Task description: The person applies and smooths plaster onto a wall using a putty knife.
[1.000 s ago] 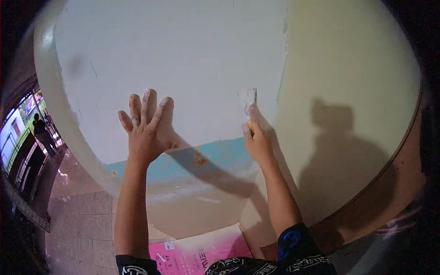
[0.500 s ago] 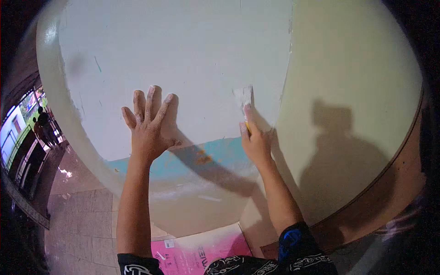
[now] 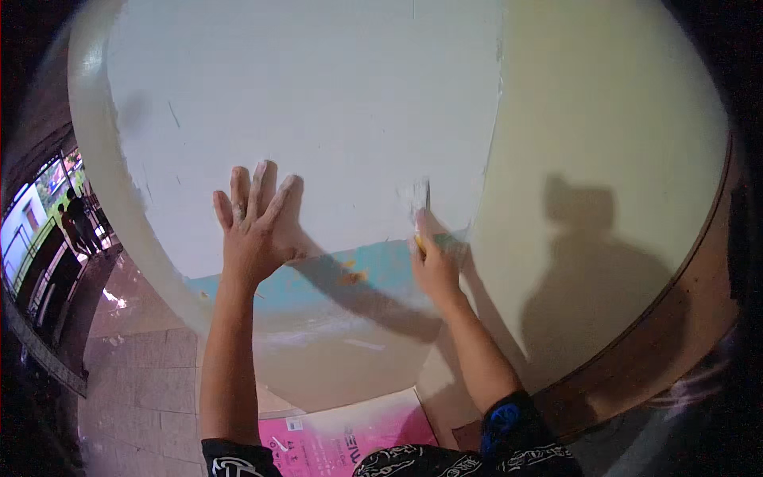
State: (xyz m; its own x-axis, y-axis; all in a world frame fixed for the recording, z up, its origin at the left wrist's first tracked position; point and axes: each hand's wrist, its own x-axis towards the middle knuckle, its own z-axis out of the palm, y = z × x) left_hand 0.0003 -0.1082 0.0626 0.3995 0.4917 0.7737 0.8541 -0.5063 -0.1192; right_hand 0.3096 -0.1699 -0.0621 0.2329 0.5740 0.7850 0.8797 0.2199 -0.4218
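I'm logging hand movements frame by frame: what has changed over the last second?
The right hand has moved down and slightly left along the wall, taking the scraper with it. At far left, two people now show where one stood out. Nothing was let go or newly gripped; the left hand stays spread against the wall.

Pink sheet [image 3: 338, 439], two distant people [image 3: 80, 219]

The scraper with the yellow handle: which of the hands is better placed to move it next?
Probably the right hand: it grips the scraper, which points upward. The left hand is spread, apparently against the white wall, and holds no tool.
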